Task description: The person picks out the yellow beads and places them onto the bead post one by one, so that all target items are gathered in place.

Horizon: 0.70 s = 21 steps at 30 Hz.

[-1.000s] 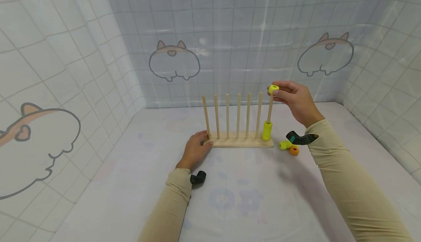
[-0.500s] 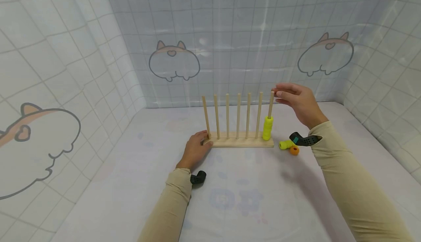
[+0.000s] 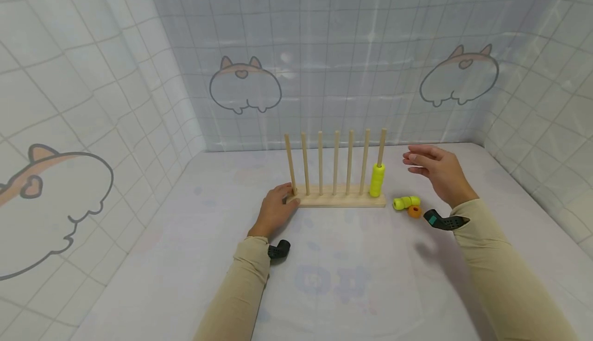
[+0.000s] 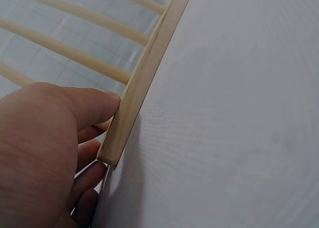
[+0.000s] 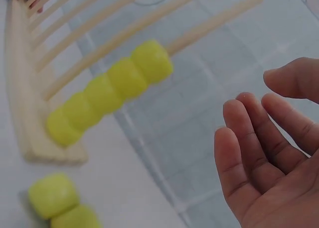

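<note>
A wooden peg rack (image 3: 338,202) stands on the table, several upright pegs in a row along its base. My left hand (image 3: 273,212) grips the left end of that base. In the left wrist view the thumb (image 4: 102,108) lies on the base, other fingers behind its end. Yellow beads (image 3: 377,180) are stacked on the rightmost peg, whose upper part is bare. To the right of the rack, my right hand (image 3: 442,173) hangs above the table with relaxed fingers, holding nothing. Below and left of it lie two yellow beads (image 3: 405,203) and an orange bead (image 3: 414,211).
A pale cloth covers the table (image 3: 333,279). Behind it hangs a gridded curtain (image 3: 352,52) with animal drawings, and similar gridded sheets (image 3: 116,99) line both sides. A dark device (image 3: 446,221) is strapped to the right wrist, another (image 3: 279,250) to the left.
The right hand let a yellow bead drop down the rightmost peg onto the stack, then moved right and down towards the loose beads. The left hand stayed on the rack's end.
</note>
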Each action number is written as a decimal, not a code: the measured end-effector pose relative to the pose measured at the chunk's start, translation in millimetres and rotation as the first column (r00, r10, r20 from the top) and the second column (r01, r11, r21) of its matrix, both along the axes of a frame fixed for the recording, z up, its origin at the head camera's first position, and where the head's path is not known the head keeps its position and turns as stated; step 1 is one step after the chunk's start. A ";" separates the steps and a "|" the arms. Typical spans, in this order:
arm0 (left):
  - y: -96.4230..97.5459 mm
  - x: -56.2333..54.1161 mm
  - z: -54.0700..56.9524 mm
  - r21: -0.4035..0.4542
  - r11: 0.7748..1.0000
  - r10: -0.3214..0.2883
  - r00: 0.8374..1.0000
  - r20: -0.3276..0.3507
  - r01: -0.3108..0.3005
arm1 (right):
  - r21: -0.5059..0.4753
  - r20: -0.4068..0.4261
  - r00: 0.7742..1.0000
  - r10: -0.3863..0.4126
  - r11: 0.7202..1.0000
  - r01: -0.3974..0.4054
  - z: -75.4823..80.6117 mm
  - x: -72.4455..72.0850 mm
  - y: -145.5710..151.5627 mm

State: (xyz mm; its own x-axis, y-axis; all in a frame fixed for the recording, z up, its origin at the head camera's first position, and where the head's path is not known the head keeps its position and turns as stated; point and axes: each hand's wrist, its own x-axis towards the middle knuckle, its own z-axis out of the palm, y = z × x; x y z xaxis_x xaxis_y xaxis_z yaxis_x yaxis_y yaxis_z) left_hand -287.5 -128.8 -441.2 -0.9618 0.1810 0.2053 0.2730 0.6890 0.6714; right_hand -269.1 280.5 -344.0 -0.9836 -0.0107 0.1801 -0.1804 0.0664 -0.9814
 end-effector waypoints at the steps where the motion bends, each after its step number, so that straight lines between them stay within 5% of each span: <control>1: 0.0 0.0 0.1 -0.001 1.000 0.001 1.000 0.001 -0.001 | 0.004 0.007 1.000 -0.003 1.000 0.003 -3.4 1.5 2.4; 21: -0.3 1.0 1.2 -0.004 1.000 0.001 1.000 0.021 -0.001 | 0.157 0.129 0.992 0.017 0.987 -0.037 -54.5 18.1 42.7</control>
